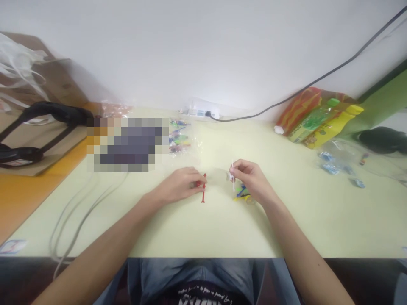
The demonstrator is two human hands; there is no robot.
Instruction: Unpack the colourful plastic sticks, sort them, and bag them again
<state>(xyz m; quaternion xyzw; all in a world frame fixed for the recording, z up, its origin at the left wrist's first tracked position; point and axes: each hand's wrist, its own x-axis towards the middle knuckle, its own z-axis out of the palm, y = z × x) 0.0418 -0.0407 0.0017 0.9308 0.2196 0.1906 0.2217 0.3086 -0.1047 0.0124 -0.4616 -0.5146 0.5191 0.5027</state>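
Observation:
My left hand is closed around a small red plastic piece with an arrow-shaped tip, which stands roughly upright at the fingertips. To its right, my right hand pinches a thin white plastic stick between thumb and finger, also held upright. The fingers hide part of both pieces, and I cannot tell exactly what they are. Just below my right hand, small blue, green and yellow plastic pieces lie on the pale table, partly covered by the hand.
Clear bags of colourful pieces lie behind my left hand, beside a blurred-out dark rectangle. A white power strip with a black cable sits against the wall. At right are a green bottle, a yellow pack and blue wrappers.

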